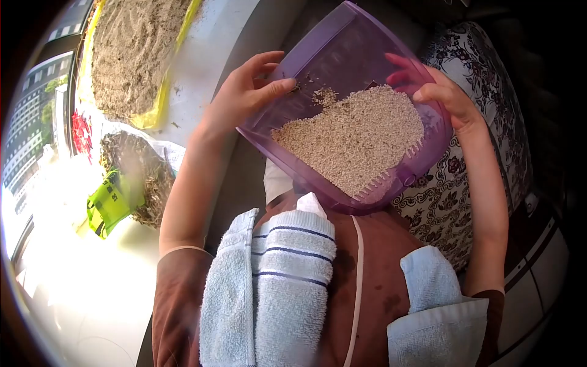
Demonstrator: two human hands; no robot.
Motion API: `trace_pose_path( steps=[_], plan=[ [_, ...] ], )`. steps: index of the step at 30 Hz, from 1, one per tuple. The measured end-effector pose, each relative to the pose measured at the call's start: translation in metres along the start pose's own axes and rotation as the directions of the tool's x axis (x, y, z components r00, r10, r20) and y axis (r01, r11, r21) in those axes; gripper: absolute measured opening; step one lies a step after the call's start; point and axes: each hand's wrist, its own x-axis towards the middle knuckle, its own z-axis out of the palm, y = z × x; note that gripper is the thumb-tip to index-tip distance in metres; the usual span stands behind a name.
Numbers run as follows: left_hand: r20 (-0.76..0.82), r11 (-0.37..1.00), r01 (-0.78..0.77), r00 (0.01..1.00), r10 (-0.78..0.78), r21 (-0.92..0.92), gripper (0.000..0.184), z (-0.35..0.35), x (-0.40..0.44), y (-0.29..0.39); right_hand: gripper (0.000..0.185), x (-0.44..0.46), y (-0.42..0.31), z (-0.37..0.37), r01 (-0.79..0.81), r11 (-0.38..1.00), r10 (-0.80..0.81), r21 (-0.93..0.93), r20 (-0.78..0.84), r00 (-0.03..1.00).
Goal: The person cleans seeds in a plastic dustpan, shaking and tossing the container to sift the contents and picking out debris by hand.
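A translucent purple dustpan (342, 40) with comb-like teeth on its lower edge is held tilted in front of my body. A heap of beige grain-like granules (358, 134) lies in its lower part, with some dark bits scattered along the heap's upper edge. My left hand (254, 88) grips the pan's left rim, its thumb over the inside close to dark bits and its other fingers partly hidden. On the right rim, my right hand (443, 95) is closed round the wall; its fingers show pink through the purple plastic.
Sandy material (137, 55) lies on a yellow-edged sheet at upper left, on a pale ledge (211, 37) by the window. Below are a bag of dry plant matter (143, 171) and a bright green packet (110, 205). A patterned cushion (474, 79) is at right. Light blue towels (293, 275) hang on my front.
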Motion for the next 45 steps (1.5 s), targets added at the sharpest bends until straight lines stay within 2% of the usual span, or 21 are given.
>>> trace_pose_path(
  steps=[2, 3, 6, 9, 12, 15, 18, 19, 22, 23, 26, 29, 32, 33, 36, 37, 40, 41, 44, 45],
  plan=[
    [0.071, 0.997, -0.016, 0.997, 0.011, 0.071, 0.053, 0.002, -0.003, 0.002, 0.075, 0.0, 0.0, 0.0, -0.003, 1.0, 0.003, 0.007, 0.0, 1.0],
    [0.029, 0.991, 0.011, 0.999, -0.015, 0.135, 0.053, 0.004, -0.002, 0.002, 0.075, 0.0, 0.0, 0.001, -0.002, 1.0, 0.002, 0.01, 0.003, 1.0],
    [0.027, 0.993, 0.003, 1.0, -0.007, 0.121, 0.053, 0.002, 0.0, -0.006, 0.076, 0.001, 0.0, -0.001, -0.002, 1.0, 0.002, -0.001, 0.006, 1.0],
    [0.059, 0.999, -0.039, 0.998, 0.037, 0.031, 0.053, -0.001, -0.004, -0.006, 0.075, 0.002, 0.001, -0.002, -0.004, 1.0, 0.004, 0.002, 0.007, 1.0],
    [0.127, 0.996, 0.015, 0.992, -0.004, -0.083, 0.053, -0.01, -0.008, 0.0, 0.075, 0.002, 0.0, -0.001, -0.002, 1.0, 0.002, 0.02, 0.007, 1.0],
    [0.106, 0.939, 0.195, 0.979, -0.171, -0.284, 0.052, -0.015, -0.01, 0.007, 0.075, 0.002, 0.0, -0.001, 0.001, 1.0, -0.001, 0.025, 0.005, 1.0],
    [0.026, 0.989, 0.086, 0.996, -0.084, -0.12, 0.053, -0.003, -0.008, 0.003, 0.075, 0.003, 0.003, -0.005, 0.004, 1.0, -0.004, -0.003, 0.003, 1.0],
    [0.034, 0.999, -0.034, 0.999, 0.033, 0.023, 0.053, 0.003, -0.006, 0.0, 0.075, 0.003, 0.003, -0.006, 0.006, 1.0, -0.006, -0.018, 0.004, 1.0],
    [-0.092, 0.913, -0.029, 0.993, 0.072, 0.407, 0.059, 0.013, 0.002, -0.006, 0.074, 0.003, -0.001, -0.002, -0.001, 1.0, 0.001, -0.008, 0.014, 1.0],
    [-0.127, 0.927, -0.042, 0.987, 0.096, 0.373, 0.061, 0.014, 0.006, -0.009, 0.074, 0.003, -0.002, -0.001, -0.002, 1.0, 0.002, -0.002, 0.012, 1.0],
    [-0.065, 0.898, -0.034, 0.996, 0.069, 0.439, 0.05, 0.012, 0.004, -0.005, 0.074, 0.002, -0.002, 0.0, -0.002, 1.0, 0.002, 0.013, 0.013, 1.0],
    [0.03, 0.969, -0.114, 0.993, 0.11, 0.219, 0.046, 0.0, 0.0, -0.013, 0.075, 0.003, -0.001, -0.001, -0.002, 1.0, 0.001, 0.017, 0.016, 1.0],
    [0.125, 0.993, 0.104, 0.987, -0.097, -0.05, 0.045, -0.027, 0.0, -0.012, 0.075, 0.001, -0.001, -0.001, -0.001, 1.0, 0.001, 0.011, 0.002, 1.0],
    [0.065, 0.988, 0.152, 0.986, -0.151, -0.013, 0.046, -0.033, -0.002, -0.01, 0.075, 0.001, -0.001, 0.0, -0.001, 1.0, 0.001, 0.007, -0.003, 1.0],
    [-0.084, 0.991, 0.136, 0.987, -0.135, 0.014, 0.051, -0.025, 0.0, -0.007, 0.075, 0.001, 0.0, 0.0, 0.003, 1.0, -0.004, -0.013, -0.008, 1.0],
    [-0.089, 0.987, 0.157, 0.984, -0.153, 0.041, 0.055, -0.018, -0.003, -0.003, 0.075, 0.002, 0.0, -0.001, 0.006, 1.0, -0.006, -0.022, -0.007, 1.0],
    [0.064, 0.998, -0.021, 0.998, 0.017, 0.062, 0.057, 0.0, 0.0, 0.005, 0.075, 0.002, -0.001, -0.001, 0.017, 0.998, -0.017, -0.064, -0.005, 1.0],
    [0.102, 0.996, -0.035, 0.994, 0.027, 0.083, 0.057, 0.0, 0.005, 0.004, 0.075, 0.002, 0.0, -0.002, 0.014, 0.998, -0.014, -0.058, -0.003, 1.0],
    [0.11, 0.972, 0.029, 0.992, -0.056, 0.234, 0.053, 0.001, 0.015, 0.006, 0.075, 0.003, 0.003, -0.005, 0.012, 0.999, -0.012, -0.053, 0.001, 1.0],
    [0.087, 0.979, 0.068, 0.993, -0.086, 0.192, 0.052, -0.005, 0.023, 0.001, 0.075, 0.003, 0.003, -0.006, 0.016, 0.998, -0.016, -0.061, -0.003, 1.0]
  ],
)
